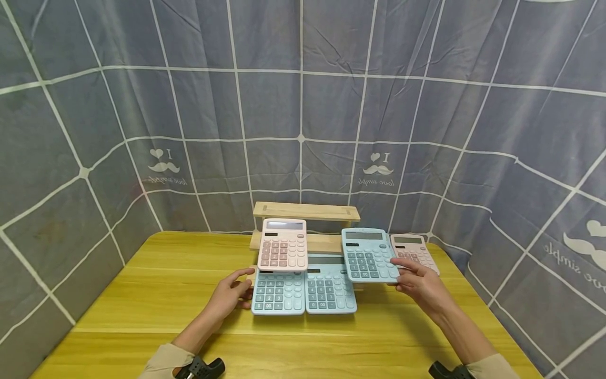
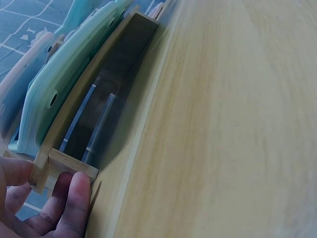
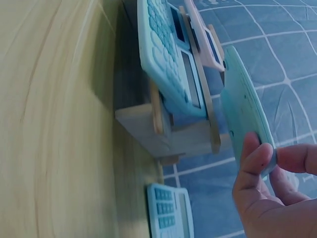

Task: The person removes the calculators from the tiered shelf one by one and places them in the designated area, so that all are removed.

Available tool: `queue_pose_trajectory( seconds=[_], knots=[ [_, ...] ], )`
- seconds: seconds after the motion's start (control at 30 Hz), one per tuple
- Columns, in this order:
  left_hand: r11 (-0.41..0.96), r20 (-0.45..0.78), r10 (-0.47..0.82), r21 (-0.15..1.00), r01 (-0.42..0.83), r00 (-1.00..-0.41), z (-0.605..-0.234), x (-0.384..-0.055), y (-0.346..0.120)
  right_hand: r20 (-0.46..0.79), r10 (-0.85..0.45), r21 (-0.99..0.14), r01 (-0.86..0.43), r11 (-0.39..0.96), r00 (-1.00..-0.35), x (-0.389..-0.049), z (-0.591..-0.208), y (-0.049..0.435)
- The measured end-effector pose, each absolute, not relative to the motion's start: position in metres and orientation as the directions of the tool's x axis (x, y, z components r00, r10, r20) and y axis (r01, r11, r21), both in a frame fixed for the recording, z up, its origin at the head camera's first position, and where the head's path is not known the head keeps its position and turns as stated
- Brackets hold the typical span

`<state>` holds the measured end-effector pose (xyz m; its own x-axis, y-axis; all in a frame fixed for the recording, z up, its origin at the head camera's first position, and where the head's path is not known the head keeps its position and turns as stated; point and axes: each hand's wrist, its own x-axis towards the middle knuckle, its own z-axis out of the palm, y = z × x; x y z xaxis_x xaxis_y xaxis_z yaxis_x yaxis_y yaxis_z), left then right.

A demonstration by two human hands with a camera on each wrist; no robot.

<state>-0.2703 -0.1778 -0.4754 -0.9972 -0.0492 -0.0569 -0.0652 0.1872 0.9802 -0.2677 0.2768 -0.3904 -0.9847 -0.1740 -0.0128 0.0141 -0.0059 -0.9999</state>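
While one checked curtain (image 1: 331, 105) hangs behind, one yellow wood table (image 1: 142, 300) carries one tiered wooden rack (image 1: 303, 211), its slope seemingly meant to let faces be read from in front. Calculators lean there: one pink calculator (image 1: 283, 247) at upper left, two blue calculators (image 1: 278, 295) side by side below. On the table, right of the rack: one second pink calculator (image 1: 413, 247), plus one blue calculator on the table (image 3: 171, 213), clearer from the right wrist. Held blue calculator (image 1: 369, 258) is aloft by the rack's right end; tally four blue, two pink. Right hand (image 1: 421, 287): grip narrowed to that calculator's thickness, pinching its right edge, presumably leaving the face unobstructed. Left hand (image 1: 232, 295): grip curled about the rack's left end, likely steadying it.
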Motion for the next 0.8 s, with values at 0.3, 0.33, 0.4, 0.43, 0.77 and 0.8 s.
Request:
queue_pose_trajectory(
  seconds=[0.3, 0.33, 0.4, 0.43, 0.77, 0.8],
  knots=[
    [0.19, -0.063, -0.049, 0.979, -0.071, -0.997, -0.475, -0.27, -0.179, -0.021, -0.162, -0.999, 0.026, -0.027, -0.987, -0.263, -0.392, 0.295],
    [0.189, -0.065, -0.05, 0.979, -0.074, -0.997, -0.475, -0.269, -0.179, -0.025, -0.16, -0.999, 0.029, -0.025, -0.987, -0.263, -0.393, 0.297],
    [0.188, -0.068, -0.049, 0.979, -0.076, -0.996, -0.475, -0.269, -0.179, -0.027, -0.156, -0.999, 0.032, -0.028, -0.987, -0.262, -0.393, 0.3],
    [0.188, -0.068, -0.049, 0.979, -0.076, -0.996, -0.475, -0.269, -0.179, -0.03, -0.146, -0.999, 0.035, -0.031, -0.989, -0.261, -0.393, 0.302],
    [0.186, -0.071, -0.049, 0.979, -0.079, -0.996, -0.476, -0.271, -0.179, 0.029, -0.198, -0.994, -0.007, -0.108, -0.98, -0.258, -0.397, 0.331],
    [0.185, -0.071, -0.05, 0.98, -0.079, -0.996, -0.475, -0.271, -0.178, 0.029, -0.198, -0.994, -0.008, -0.109, -0.98, -0.257, -0.397, 0.334]
  ],
)
